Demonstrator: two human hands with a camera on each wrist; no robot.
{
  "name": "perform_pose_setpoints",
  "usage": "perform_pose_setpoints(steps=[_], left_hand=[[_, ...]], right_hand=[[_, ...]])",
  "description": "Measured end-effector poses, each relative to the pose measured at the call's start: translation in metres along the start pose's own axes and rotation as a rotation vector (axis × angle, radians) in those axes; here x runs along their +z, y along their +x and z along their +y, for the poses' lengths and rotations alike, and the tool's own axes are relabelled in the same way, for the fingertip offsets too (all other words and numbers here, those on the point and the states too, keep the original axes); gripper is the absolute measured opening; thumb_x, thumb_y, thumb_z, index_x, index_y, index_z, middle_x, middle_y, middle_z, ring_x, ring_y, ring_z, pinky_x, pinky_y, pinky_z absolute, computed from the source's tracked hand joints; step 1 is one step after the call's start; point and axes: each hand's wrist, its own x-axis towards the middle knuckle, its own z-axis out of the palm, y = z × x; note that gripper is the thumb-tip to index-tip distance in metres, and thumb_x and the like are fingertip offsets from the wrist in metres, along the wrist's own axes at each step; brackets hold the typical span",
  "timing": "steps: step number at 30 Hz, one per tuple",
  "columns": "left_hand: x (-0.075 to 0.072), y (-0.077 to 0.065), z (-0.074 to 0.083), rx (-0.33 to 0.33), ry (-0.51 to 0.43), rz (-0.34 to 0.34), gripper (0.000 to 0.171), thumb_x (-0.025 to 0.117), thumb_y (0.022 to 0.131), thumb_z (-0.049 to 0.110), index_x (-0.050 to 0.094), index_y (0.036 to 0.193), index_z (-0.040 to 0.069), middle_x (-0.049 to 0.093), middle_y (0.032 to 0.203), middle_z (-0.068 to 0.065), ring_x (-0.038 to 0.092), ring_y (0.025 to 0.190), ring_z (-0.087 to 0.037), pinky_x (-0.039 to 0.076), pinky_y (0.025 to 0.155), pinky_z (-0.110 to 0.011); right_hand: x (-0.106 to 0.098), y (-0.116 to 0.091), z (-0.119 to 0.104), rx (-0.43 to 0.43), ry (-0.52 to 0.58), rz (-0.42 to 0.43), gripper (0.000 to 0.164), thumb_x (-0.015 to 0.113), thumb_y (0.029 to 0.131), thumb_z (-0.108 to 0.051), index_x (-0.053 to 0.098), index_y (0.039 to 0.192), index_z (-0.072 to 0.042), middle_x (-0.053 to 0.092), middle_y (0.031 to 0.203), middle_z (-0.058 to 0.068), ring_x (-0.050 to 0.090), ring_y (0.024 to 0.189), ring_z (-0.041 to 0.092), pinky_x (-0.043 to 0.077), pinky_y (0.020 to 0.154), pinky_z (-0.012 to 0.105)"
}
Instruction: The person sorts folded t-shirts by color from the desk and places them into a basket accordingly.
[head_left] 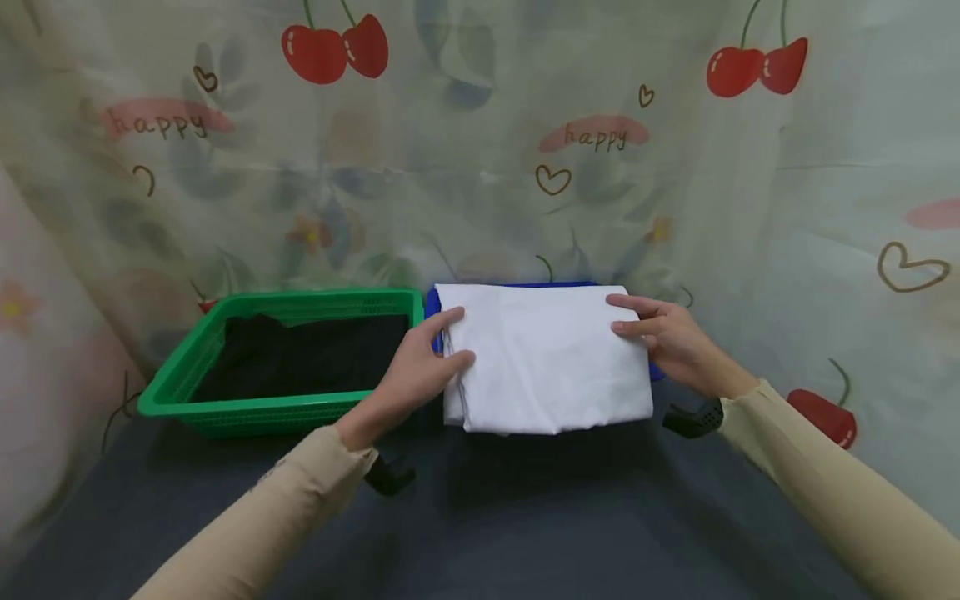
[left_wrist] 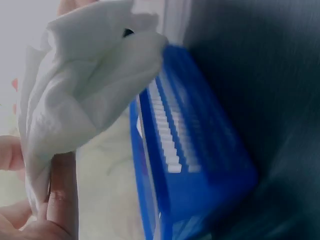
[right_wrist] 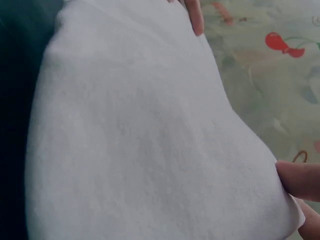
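Note:
A folded white cloth (head_left: 547, 358) hangs in front of and above a blue basket (head_left: 432, 304), covering most of it in the head view. My left hand (head_left: 416, 367) pinches the cloth's left edge, and the right hand (head_left: 675, 342) grips its upper right edge. Seen from the left wrist, the loose layers of the white cloth (left_wrist: 85, 85) droop above the blue basket (left_wrist: 210, 187), with fingers on both sides of the fabric. In the right wrist view, the white cloth (right_wrist: 140, 125) fills the middle, its corner held between thumb and finger.
Left of the blue basket stands a green basket (head_left: 255, 408) with black cloth (head_left: 300, 358) inside. Both baskets are on a dark tabletop (head_left: 555, 525). A patterned curtain (head_left: 480, 192) hangs close behind them and along the sides.

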Motion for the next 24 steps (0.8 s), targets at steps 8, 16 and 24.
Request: perform_pose_setpoints(steps=[8, 16, 24], left_hand=[[-0.011, 0.055, -0.015, -0.08, 0.003, 0.02, 0.06, 0.062, 0.097, 0.011, 0.035, 0.151, 0.004, 0.032, 0.154, -0.014, 0.034, 0.138, -0.027, 0.039, 0.105, -0.043], [-0.009, 0.072, -0.025, -0.16, 0.067, 0.011, 0.061, 0.059, 0.097, 0.009, 0.032, 0.151, -0.001, 0.031, 0.153, -0.019, 0.033, 0.138, -0.03, 0.039, 0.105, -0.044], [-0.007, 0.069, -0.025, -0.288, 0.19, -0.155, 0.072, 0.058, 0.099, 0.022, 0.019, 0.154, -0.004, 0.017, 0.159, -0.02, 0.02, 0.144, -0.035, 0.029, 0.11, -0.049]], right_hand=[[-0.007, 0.053, -0.023, 0.042, 0.012, -0.033, 0.061, 0.057, 0.095, 0.009, 0.039, 0.151, -0.006, 0.002, 0.163, 0.004, 0.041, 0.059, 0.009, 0.036, 0.049, 0.017], [0.004, 0.08, -0.023, 0.04, -0.139, 0.024, 0.063, 0.058, 0.091, 0.014, 0.04, 0.149, -0.001, -0.002, 0.164, 0.005, 0.008, 0.145, 0.015, 0.039, 0.093, 0.028], [0.016, 0.089, -0.009, 0.06, -0.477, 0.01, 0.054, 0.061, 0.093, 0.002, 0.042, 0.144, 0.007, 0.044, 0.139, 0.025, 0.045, 0.126, 0.032, 0.035, 0.106, 0.05]])
